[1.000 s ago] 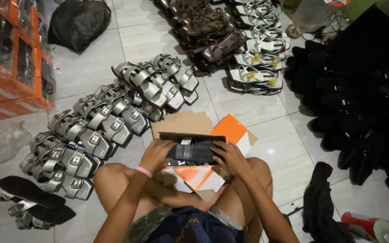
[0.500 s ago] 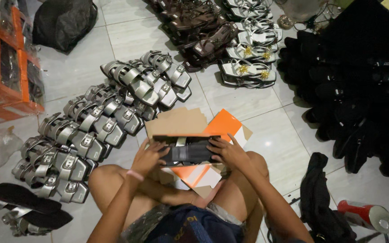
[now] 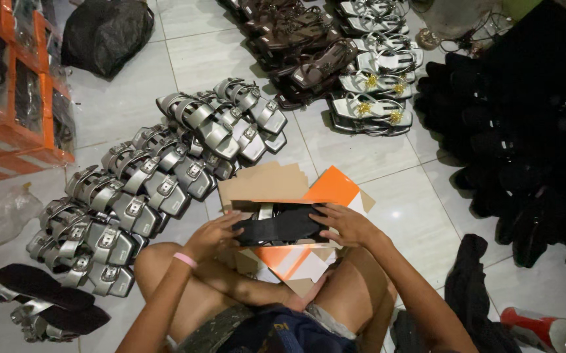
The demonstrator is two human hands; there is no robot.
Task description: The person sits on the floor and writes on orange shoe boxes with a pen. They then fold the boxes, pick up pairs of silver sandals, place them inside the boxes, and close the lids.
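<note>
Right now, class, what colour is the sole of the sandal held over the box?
Black: the sandal shows its dark sole in the head view, over the orange box.

black sandal [image 3: 283, 227], sole up, in orange shoebox [image 3: 332, 187]

The sandal sole [image 3: 281, 227] looks matt black, the box [image 3: 296, 258] is plain cardboard with glossy orange print, the silver sandals [image 3: 165, 176] shine like metal, the floor tiles [image 3: 387, 157] are smooth.

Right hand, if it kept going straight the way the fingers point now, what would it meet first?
The right hand points left along the black sandal it grips over the open orange shoebox. Going on, it would probably meet the left hand holding the sandal's other end, though depth is hard to judge.
</note>
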